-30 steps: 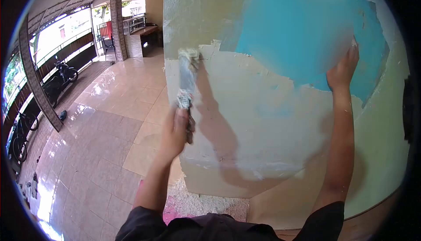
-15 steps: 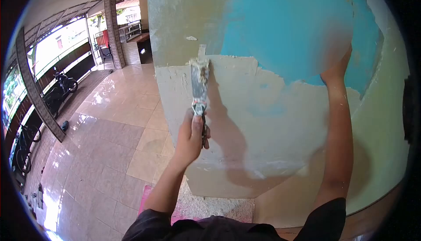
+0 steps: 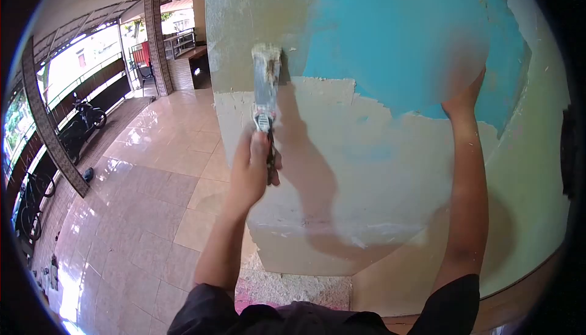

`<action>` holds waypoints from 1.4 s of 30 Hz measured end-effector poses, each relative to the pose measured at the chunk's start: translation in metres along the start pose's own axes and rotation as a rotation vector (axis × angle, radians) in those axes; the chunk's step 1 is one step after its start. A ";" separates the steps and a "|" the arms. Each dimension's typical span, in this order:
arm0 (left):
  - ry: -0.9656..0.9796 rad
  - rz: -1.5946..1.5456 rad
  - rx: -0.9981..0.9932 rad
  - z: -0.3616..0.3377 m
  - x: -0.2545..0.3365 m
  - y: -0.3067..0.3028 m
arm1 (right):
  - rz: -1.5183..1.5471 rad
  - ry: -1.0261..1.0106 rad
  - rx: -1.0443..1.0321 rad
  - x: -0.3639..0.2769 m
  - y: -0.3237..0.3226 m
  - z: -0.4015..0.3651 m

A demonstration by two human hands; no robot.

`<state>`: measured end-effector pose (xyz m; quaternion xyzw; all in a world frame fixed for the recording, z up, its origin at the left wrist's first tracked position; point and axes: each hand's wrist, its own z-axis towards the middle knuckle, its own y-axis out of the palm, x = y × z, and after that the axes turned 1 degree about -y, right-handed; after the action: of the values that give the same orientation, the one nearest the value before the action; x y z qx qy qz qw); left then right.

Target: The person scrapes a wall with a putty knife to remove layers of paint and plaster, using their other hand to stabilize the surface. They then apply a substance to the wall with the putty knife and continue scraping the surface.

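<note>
My left hand (image 3: 255, 158) is closed round the handle of a scraper (image 3: 267, 82), its blade pointing up. The blade's tip, coated in pale residue, lies against the olive paint (image 3: 253, 5) of the wall, above the ragged edge of the bare beige layer (image 3: 378, 182). On the right my right hand (image 3: 462, 85) is raised over the blue painted area (image 3: 378, 30). A blur covers most of it, so its fingers cannot be made out.
Scraped flakes (image 3: 299, 289) lie on a pink sheet at the wall's foot. Left of the wall is a tiled floor (image 3: 140, 213), with a slanting pillar (image 3: 52, 115), a motorcycle (image 3: 82, 121), a bicycle (image 3: 30, 207) and a bench (image 3: 194, 54) beyond.
My left hand and the scraper have moved up and slightly left, from the beige edge onto the olive paint. The pale strip above that edge no longer shows. My right hand has barely shifted.
</note>
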<state>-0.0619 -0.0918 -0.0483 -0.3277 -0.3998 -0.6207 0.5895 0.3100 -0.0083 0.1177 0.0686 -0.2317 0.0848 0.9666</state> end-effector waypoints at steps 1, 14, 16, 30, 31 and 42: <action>-0.008 0.022 -0.009 0.007 0.013 -0.002 | 0.007 -0.005 0.007 0.001 0.001 0.000; -0.089 0.098 -0.188 -0.024 -0.034 0.052 | 0.023 -0.004 0.016 0.000 -0.002 0.005; -0.090 0.095 -0.186 -0.020 -0.026 0.057 | 0.035 0.010 0.017 0.001 -0.001 0.005; -0.118 0.009 -0.144 -0.044 -0.031 0.099 | 0.072 0.002 0.039 0.007 -0.001 0.008; -0.122 -0.006 -0.137 -0.040 -0.027 0.103 | 0.076 0.013 0.034 0.007 -0.001 0.008; 0.044 -0.118 -0.011 -0.037 -0.014 0.101 | 0.131 0.032 0.034 0.008 -0.004 0.007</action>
<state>0.0420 -0.1162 -0.0671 -0.2931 -0.4018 -0.6638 0.5586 0.3148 -0.0127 0.1271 0.0683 -0.2187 0.1531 0.9613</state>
